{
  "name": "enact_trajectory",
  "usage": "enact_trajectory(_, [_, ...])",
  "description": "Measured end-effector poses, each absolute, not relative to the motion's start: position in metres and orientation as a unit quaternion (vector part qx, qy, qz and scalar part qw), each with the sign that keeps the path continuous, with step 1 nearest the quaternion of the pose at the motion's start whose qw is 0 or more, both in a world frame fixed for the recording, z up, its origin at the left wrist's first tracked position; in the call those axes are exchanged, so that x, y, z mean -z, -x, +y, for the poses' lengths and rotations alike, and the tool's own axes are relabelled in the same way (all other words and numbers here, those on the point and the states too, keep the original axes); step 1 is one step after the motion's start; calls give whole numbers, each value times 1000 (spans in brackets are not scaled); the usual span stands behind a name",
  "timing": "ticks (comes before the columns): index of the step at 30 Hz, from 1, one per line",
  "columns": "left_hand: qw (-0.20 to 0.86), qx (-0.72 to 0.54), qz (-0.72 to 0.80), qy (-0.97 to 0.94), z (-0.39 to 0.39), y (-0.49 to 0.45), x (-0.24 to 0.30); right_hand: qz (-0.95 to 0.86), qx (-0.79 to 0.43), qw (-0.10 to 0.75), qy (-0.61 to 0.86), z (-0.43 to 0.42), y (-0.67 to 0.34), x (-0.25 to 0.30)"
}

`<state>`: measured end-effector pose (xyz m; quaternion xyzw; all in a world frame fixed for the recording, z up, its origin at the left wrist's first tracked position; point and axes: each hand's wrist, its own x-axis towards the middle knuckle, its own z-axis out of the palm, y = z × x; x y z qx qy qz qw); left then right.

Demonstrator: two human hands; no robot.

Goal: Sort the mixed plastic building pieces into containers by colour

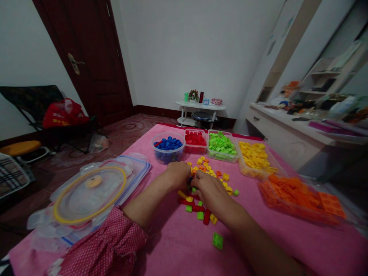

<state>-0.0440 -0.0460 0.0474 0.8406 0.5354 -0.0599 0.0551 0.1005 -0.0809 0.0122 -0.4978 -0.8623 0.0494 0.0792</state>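
My left hand (178,175) is closed over a pile of mixed toy bricks on the pink cloth, its fingertips mostly hidden. Close against it, my right hand (207,188) has its fingers curled down into the same bricks. A bit of a dark blue brick (190,180) shows between the two hands; which of them grips it is unclear. Around them lie yellow bricks (225,177), red bricks (198,208), green bricks (200,216) and a few orange ones. One green brick (217,241) lies apart, nearer to me.
Behind the pile stand a round tub of blue bricks (168,145), a box of red bricks (195,138) and a box of green bricks (221,143). Yellow bricks (254,155) and orange bricks (296,193) fill boxes at right. Stacked clear lids (94,195) lie at left.
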Motion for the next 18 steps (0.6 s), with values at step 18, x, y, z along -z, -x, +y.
enact_trajectory(18, [588, -299, 361, -659, -29, 41, -29, -555, -533, 473, 428, -63, -121, -31])
